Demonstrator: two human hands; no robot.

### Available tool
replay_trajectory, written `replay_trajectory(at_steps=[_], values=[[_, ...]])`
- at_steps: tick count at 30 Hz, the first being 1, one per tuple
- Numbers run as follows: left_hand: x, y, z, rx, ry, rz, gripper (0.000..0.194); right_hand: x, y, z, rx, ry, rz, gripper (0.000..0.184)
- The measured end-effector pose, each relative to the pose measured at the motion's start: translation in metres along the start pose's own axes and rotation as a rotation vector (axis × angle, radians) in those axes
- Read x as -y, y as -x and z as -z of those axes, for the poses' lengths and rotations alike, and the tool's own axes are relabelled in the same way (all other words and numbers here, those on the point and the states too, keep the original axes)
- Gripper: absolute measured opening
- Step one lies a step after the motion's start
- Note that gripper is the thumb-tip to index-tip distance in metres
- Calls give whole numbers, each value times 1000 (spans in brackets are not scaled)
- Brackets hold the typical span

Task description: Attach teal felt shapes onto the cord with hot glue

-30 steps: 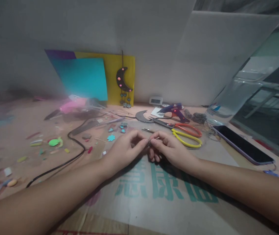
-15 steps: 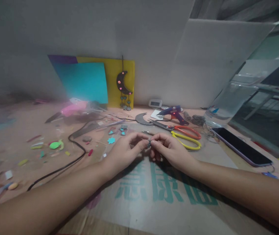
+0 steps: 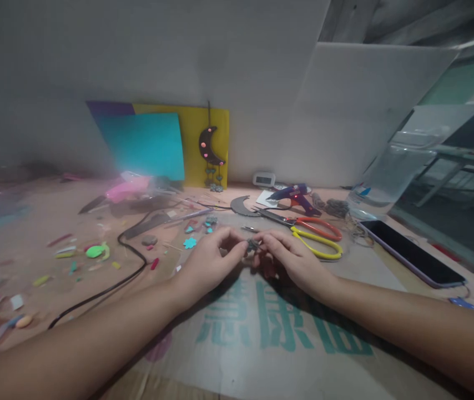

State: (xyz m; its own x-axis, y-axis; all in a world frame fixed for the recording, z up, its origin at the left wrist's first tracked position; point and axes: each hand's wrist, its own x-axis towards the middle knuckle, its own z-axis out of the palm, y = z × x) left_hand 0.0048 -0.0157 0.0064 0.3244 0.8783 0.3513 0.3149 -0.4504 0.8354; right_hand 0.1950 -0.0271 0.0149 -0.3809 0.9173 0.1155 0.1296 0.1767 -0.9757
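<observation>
A small dark grey piece [image 3: 252, 245], perhaps flower-shaped, is pinched at its left side by the thumb and fingers of my left hand [image 3: 214, 258]. From the other side my right hand [image 3: 295, 258] closes its fingertips at the piece's edge; what exactly they grip is partly hidden. Just behind my hands lie scissors [image 3: 318, 226] with orange and yellow handles and a grey crescent cutout [image 3: 243, 206]. Left of my fingers rests a turquoise flower shape [image 3: 190, 243]. A finished-looking dark crescent hanging [image 3: 208, 147] with pink dots stands against the yellow sheet.
A glue gun [image 3: 297, 194] with a red light lies beyond the scissors, near grey yarn [image 3: 337, 208]. A phone [image 3: 414, 253] and a clear plastic container [image 3: 387, 178] are at right. A black cord [image 3: 132, 244] and colourful scraps spread across the left.
My fingertips have moved slightly apart, and more of the grey piece shows between them. The view has shifted slightly; the other things stay put.
</observation>
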Motion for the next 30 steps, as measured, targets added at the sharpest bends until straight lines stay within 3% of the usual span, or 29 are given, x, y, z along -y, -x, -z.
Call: replay_trajectory(at_steps=[8, 16, 30], values=[[-3, 1, 1, -25, 14, 27, 16, 3, -1, -1, -49, 8, -24, 33], [-2, 0, 1, 41, -56, -38, 17, 4, -3, -2, -44, 29, -70, 28], [-5, 0, 1, 59, -62, 7, 19, 0, 0, -3, -32, 147, -24, 17]])
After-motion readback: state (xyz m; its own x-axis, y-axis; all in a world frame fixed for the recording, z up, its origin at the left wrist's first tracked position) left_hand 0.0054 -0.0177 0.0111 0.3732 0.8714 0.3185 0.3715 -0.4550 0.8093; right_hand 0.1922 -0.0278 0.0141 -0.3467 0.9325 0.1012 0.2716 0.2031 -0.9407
